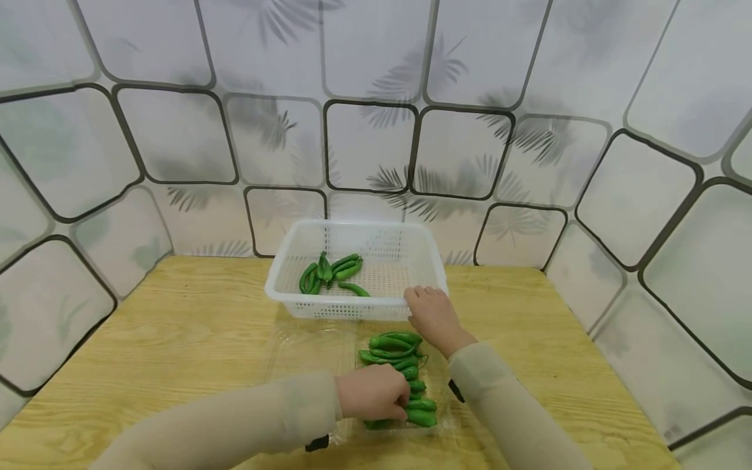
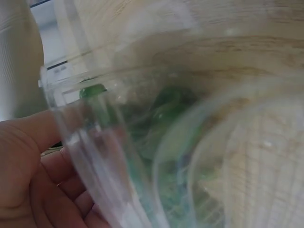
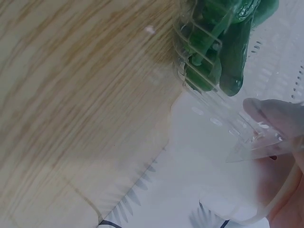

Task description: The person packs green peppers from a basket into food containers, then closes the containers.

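Note:
My left hand (image 1: 373, 393) reaches down over a row of green peppers (image 1: 420, 416) in a clear plastic clamshell box (image 1: 314, 349), fingertips right at the nearest peppers. In the left wrist view the box's clear wall (image 2: 109, 190) stands in front of the partly curled fingers (image 2: 59, 190); I cannot tell whether they pinch a pepper. My right hand (image 1: 435, 320) grips the front right corner of a white plastic basket (image 1: 352, 309), fingers over its rim. Its thumb (image 3: 266, 114) shows behind the box's clear edge in the right wrist view.
Several more green peppers (image 1: 324, 269) lie in the left half of the basket. The light wood table (image 1: 194, 326) runs back to a patterned wall covering (image 1: 370, 147), which also stands at both sides. The box's lid half lies open to the left.

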The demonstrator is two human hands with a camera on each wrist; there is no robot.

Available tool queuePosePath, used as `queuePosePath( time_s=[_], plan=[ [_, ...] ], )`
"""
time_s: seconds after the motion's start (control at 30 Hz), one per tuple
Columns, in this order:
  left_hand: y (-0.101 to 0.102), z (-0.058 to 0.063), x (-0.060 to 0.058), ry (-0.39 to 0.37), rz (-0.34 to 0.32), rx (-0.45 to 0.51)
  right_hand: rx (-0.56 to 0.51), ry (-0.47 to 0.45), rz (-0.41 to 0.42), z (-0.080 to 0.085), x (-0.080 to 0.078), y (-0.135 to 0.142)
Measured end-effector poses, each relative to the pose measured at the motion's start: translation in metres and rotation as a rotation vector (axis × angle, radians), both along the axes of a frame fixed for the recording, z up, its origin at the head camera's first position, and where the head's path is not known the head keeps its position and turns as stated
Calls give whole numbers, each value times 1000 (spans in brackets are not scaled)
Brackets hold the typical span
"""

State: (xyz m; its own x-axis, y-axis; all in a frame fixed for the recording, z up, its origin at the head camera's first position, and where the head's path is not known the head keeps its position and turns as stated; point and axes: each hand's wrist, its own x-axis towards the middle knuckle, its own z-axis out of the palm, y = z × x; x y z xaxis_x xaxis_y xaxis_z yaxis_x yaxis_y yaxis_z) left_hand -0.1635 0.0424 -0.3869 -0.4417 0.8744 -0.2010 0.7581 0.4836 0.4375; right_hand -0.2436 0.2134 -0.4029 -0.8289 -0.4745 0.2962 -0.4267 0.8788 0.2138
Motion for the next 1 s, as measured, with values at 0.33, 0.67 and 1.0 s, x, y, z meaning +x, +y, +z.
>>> queuePosePath(
  time_s=[0.33, 0.67, 1.0],
  plan=[
    [3, -4, 4, 80, 4, -95, -2, 6, 5, 1, 0, -1],
    [1, -12, 10, 295, 87, -184, -13, 3, 8, 1, 0, -1],
    [0, -15, 11, 364, 115, -196, -27, 15, 18, 0, -1, 1]
  ],
)
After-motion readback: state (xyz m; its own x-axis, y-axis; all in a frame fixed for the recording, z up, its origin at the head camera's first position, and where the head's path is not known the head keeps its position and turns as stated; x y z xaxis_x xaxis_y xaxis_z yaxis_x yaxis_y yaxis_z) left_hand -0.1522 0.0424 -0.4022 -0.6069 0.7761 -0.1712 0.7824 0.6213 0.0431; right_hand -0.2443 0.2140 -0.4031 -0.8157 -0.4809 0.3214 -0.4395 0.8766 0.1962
